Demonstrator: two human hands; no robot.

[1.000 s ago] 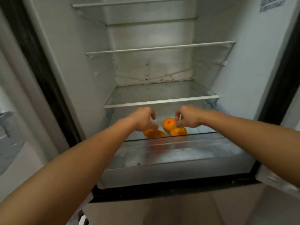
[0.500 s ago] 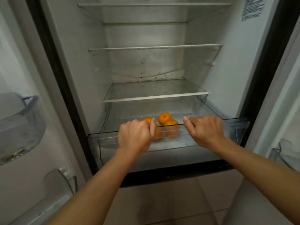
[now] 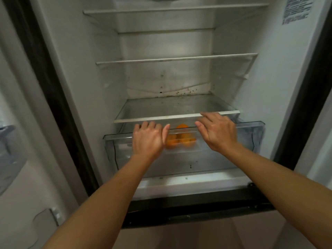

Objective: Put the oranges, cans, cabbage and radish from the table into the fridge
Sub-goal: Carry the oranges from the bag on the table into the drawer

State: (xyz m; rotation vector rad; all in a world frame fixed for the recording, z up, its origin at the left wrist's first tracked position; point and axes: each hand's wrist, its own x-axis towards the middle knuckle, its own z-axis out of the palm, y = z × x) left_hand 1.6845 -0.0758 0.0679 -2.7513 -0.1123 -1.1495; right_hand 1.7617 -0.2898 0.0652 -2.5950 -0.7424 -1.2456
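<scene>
Blurred oranges [image 3: 180, 139] lie in the clear drawer [image 3: 251, 133], its near rim just under the lowest shelf [image 3: 161, 119] edge. The left hand [image 3: 148, 139] curls its fingers over that rim; the right hand [image 3: 217, 132] rests its fingers spread there, seemingly loose.

Forearms, left hand [image 3: 148, 139] and right hand [image 3: 217, 132] are bare.

— Can you read any words here?
— No. There is a white sticker [image 3: 296, 9] on the right inside wall of the fridge [image 3: 280, 78], but its print is too tiny and blurry.
</scene>
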